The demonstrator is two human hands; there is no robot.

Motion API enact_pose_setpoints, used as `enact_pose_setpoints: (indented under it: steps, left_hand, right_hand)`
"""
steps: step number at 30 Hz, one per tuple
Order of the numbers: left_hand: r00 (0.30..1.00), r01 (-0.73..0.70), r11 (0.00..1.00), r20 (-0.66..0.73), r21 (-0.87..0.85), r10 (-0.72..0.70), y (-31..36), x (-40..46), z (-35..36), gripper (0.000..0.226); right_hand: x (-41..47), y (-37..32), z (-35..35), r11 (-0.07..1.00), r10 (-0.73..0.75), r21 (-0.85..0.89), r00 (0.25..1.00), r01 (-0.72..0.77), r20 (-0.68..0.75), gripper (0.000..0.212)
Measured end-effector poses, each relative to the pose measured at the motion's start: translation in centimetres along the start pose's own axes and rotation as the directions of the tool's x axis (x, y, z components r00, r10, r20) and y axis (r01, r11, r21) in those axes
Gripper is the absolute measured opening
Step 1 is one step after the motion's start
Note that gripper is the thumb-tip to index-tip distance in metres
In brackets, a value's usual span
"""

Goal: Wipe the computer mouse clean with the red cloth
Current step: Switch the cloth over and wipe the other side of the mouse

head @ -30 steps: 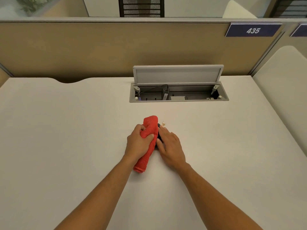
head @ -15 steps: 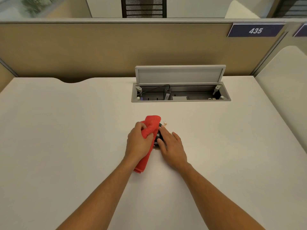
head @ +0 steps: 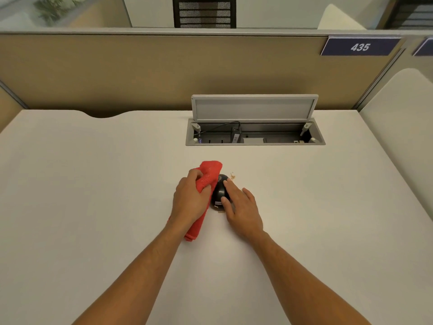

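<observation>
Crumbs [head: 232,176] beside mouse [head: 219,192]

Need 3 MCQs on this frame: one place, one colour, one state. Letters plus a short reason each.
1. Where are the crumbs?
A. on the desk just beyond the mouse
B. inside the cable box
C. on the cloth

2. What colour is the mouse?
A. white
B. black
C. silver

3. What state is the cable box lid in?
A. shut flat
B. removed
C. raised open

Answers:
1 A, the specks lie on the desk by the mouse's far end.
2 B, its dark shell shows between the left hand, gripping the cloth, and the right hand.
3 C, the lid stands up behind the box.
</observation>
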State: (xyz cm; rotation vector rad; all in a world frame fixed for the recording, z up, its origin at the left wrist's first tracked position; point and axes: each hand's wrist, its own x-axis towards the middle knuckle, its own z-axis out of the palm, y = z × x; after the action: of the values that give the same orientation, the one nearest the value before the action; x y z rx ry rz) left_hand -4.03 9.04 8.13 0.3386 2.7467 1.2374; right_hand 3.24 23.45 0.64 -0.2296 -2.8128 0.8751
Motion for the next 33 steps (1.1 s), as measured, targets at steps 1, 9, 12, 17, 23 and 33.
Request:
enact_pose_setpoints:
  steps: [1,9,12,17,23,33]
  left_hand:
    - [0.999,-0.028,1.000,0.027,0.004,0.028,0.2,0.0,0.3,0.023]
    - [0.994,0.037,0.979,0.092,0.199,-0.057,-0.3,0.3,1.1,0.045]
    - [0.992,0.093,0.983,0.071,0.159,-0.105,-0.7,1.2,0.4,0.047]
    - [0.991,-0.003,0.998,0.133,0.056,-0.005,0.0,2.5,-0.3,0.043]
    - [0.950,-0.130,0.958,0.307,0.254,0.048,1.3,3.0,0.5,0.041]
    - [0.992,-0.047,0.936,0.126,0.350,0.003,2.1,3.7,0.0,0.046]
  right_hand:
    - [0.0,0.0,0.0,1.000,-0.003,0.003,1.000,0.003,0.000,0.052]
    - [0.0,0.0,0.0,1.000,-0.011,0.015,1.000,0.011,-0.019,0.049]
    - [-0.1,0.0,0.0,1.000,-0.007,0.015,1.000,0.007,-0.023,0.050]
    - [-0.1,-0.1,0.1,1.000,-0.010,0.012,1.000,0.010,-0.028,0.053]
    - [0.1,0.1,0.0,1.000,-0.014,0.010,1.000,0.014,-0.005,0.049]
    - [0.0,-0.1,0.1,1.000,0.003,-0.015,1.000,-0.003,-0.011,0.051]
